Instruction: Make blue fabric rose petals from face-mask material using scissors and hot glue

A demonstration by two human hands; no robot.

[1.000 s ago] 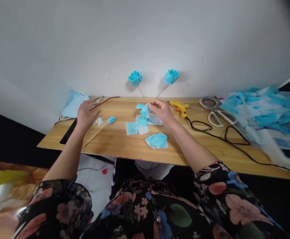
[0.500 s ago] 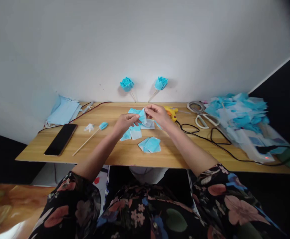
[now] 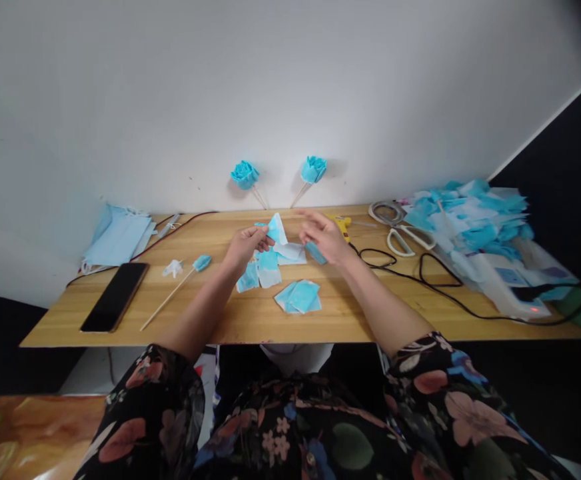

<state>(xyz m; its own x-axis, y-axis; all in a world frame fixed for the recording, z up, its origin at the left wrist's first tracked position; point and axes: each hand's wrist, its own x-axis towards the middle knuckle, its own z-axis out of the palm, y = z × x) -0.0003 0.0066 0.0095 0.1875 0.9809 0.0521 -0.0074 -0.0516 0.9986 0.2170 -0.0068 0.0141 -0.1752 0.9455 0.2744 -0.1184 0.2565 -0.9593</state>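
My left hand (image 3: 248, 248) pinches a small blue-and-white fabric piece (image 3: 277, 229), which stands up from the fingertips. Just right of it, my right hand (image 3: 323, 235) is off the piece with its fingers apart and nothing in them. Beneath the hands lie blue and white cut pieces (image 3: 269, 269) on the wooden table (image 3: 230, 313). Nearer the front edge is a small stack of blue squares (image 3: 299, 297). A stick with a blue bud (image 3: 201, 263) rests to the left.
Two blue fabric flowers (image 3: 244, 175) on sticks lean on the wall. A phone (image 3: 115, 297) and face masks (image 3: 117, 235) lie left. Rightward are a yellow glue gun (image 3: 342, 225), scissors (image 3: 410, 240), black cable (image 3: 438, 288) and a heap of blue scraps (image 3: 470, 213).
My right hand has let go of the fabric piece and opened beside it. My left hand still holds the piece. The view has shifted slightly.
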